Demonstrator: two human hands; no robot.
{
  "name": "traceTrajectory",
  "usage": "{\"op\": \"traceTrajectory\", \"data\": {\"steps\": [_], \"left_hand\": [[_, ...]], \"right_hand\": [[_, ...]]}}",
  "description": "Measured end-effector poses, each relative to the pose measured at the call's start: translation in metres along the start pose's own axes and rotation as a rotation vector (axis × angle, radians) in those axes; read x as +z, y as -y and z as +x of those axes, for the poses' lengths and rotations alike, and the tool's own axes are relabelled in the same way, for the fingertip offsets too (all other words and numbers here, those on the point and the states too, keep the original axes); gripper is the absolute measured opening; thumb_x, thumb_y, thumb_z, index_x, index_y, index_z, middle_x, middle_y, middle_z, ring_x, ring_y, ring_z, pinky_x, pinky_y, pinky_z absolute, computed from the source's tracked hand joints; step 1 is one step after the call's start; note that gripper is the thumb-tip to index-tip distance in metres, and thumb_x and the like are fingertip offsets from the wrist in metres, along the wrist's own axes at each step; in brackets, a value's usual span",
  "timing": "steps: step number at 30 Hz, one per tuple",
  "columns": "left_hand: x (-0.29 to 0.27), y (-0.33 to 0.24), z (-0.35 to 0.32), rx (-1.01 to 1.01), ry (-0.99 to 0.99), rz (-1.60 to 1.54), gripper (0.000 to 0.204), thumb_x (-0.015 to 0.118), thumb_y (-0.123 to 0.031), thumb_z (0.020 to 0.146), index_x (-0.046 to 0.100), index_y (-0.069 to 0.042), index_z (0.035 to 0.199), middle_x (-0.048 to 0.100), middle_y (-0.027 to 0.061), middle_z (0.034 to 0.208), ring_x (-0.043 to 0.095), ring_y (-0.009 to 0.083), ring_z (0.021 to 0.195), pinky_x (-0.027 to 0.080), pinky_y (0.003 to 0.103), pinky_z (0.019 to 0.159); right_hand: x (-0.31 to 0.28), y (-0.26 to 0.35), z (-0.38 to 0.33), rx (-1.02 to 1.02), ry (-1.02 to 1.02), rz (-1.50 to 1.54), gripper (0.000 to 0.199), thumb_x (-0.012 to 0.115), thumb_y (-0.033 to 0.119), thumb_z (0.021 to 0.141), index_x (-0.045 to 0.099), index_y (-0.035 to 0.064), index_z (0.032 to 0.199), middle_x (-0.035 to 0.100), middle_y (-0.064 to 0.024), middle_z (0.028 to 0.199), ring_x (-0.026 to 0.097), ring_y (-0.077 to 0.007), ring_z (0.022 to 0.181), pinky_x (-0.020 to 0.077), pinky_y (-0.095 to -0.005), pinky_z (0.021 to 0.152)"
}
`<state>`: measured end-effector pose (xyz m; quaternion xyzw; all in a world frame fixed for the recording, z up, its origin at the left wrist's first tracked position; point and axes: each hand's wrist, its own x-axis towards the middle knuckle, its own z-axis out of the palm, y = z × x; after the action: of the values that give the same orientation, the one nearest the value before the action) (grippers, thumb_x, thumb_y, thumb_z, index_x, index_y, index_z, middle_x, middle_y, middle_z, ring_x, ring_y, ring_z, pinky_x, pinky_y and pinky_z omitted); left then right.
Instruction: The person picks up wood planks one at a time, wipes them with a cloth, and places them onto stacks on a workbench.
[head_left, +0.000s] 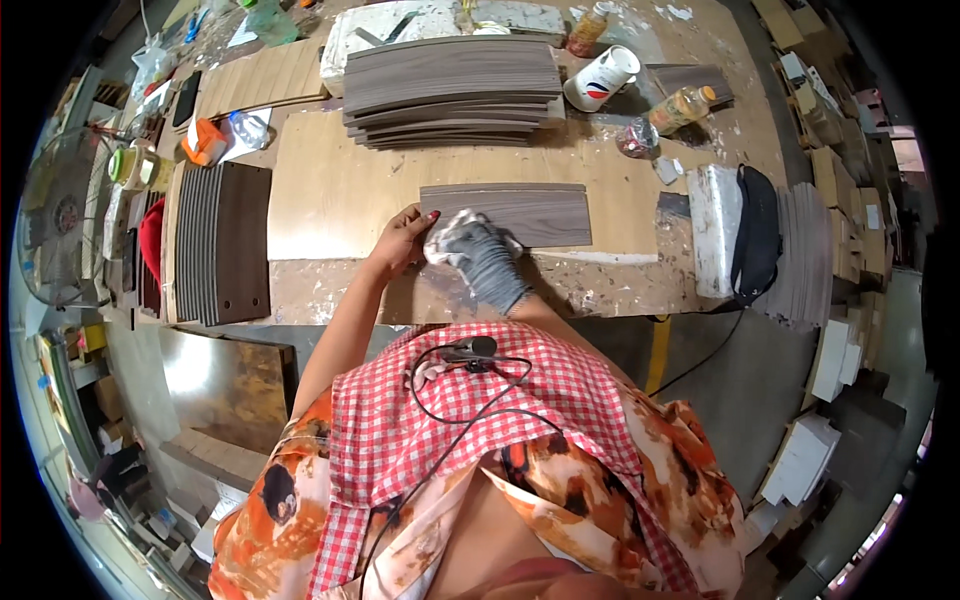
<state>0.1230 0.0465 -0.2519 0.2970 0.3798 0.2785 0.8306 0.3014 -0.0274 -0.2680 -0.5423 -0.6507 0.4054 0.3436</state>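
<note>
A grey-brown wood-grain board [540, 212] lies flat on the light sheet covering the worktable, right in front of me. My left hand [402, 238] is bare and grips the board's left end, thumb on top. On my right hand [484, 262] is a grey knit glove. It presses a white cloth [445, 232] onto the board's left part, fingers closed over the cloth. Beyond the board rises a stack of similar boards [450, 80]. Another stack [222, 245] stands on the left, its edges toward me.
On the right are a white block [712, 230] with a black pouch [756, 235] and more boards [805, 255]. A white can [602, 78] and a bottle [682, 110] stand at the back right. An orange-capped container [204, 142] sits back left. A fan [66, 215] is at far left.
</note>
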Motion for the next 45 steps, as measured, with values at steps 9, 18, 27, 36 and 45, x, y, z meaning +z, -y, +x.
{"op": "traceTrajectory", "data": {"steps": [9, 18, 27, 36, 45], "left_hand": [[0.01, 0.001, 0.003, 0.032, -0.159, -0.013, 0.024, 0.057, -0.018, 0.1, 0.045, -0.013, 0.08, 0.05, -0.0058, 0.069, 0.031, 0.0049, 0.047, 0.022, 0.024, 0.04], [0.006, 0.016, -0.013, 0.172, -0.371, 0.282, 0.031, 0.062, -0.026, 0.097, 0.045, -0.014, 0.075, 0.038, -0.0054, 0.055, 0.029, 0.0054, 0.042, 0.023, 0.026, 0.038], [0.013, 0.02, 0.005, 0.276, -0.333, 0.378, 0.034, 0.065, -0.02, 0.096, 0.043, -0.011, 0.071, 0.039, -0.0086, 0.063, 0.031, 0.0014, 0.057, 0.023, 0.023, 0.048], [0.015, 0.027, 0.008, 0.358, -0.306, 0.155, 0.021, 0.068, -0.016, 0.094, 0.053, -0.009, 0.08, 0.05, -0.0075, 0.069, 0.038, 0.0008, 0.059, 0.027, 0.019, 0.05], [0.016, 0.008, 0.001, 0.147, -0.389, 0.531, 0.045, 0.073, -0.037, 0.089, 0.044, -0.011, 0.067, 0.04, -0.0034, 0.049, 0.034, 0.0088, 0.036, 0.025, 0.028, 0.035]], "right_hand": [[-0.195, -0.085, -0.083, 0.099, -0.387, -0.437, 0.024, 0.062, -0.002, 0.077, 0.069, 0.0044, 0.099, 0.066, -0.0123, 0.105, 0.062, -0.0261, 0.102, 0.0459, -0.0352, 0.097], [-0.266, -0.116, -0.052, 0.256, -0.552, -0.137, 0.021, 0.065, 0.005, 0.088, 0.068, -0.0018, 0.107, 0.071, -0.014, 0.101, 0.066, -0.0231, 0.093, 0.051, -0.0312, 0.088], [-0.37, -0.157, 0.0, 0.729, -0.747, -0.749, 0.052, 0.068, 0.047, 0.08, 0.068, 0.0027, 0.107, 0.068, -0.0254, 0.098, 0.065, -0.0404, 0.09, 0.0518, -0.0447, 0.081], [-0.353, -0.148, 0.004, 0.511, -0.983, -0.58, 0.037, 0.069, 0.034, 0.077, 0.069, 0.003, 0.099, 0.068, -0.0232, 0.094, 0.065, -0.038, 0.086, 0.0509, -0.0446, 0.081], [-0.141, -0.059, -0.049, 0.071, -0.784, 0.182, 0.052, 0.076, -0.003, 0.077, 0.056, 0.002, 0.124, 0.059, -0.0064, 0.112, 0.059, -0.0162, 0.1, 0.0505, -0.0284, 0.09]]}}
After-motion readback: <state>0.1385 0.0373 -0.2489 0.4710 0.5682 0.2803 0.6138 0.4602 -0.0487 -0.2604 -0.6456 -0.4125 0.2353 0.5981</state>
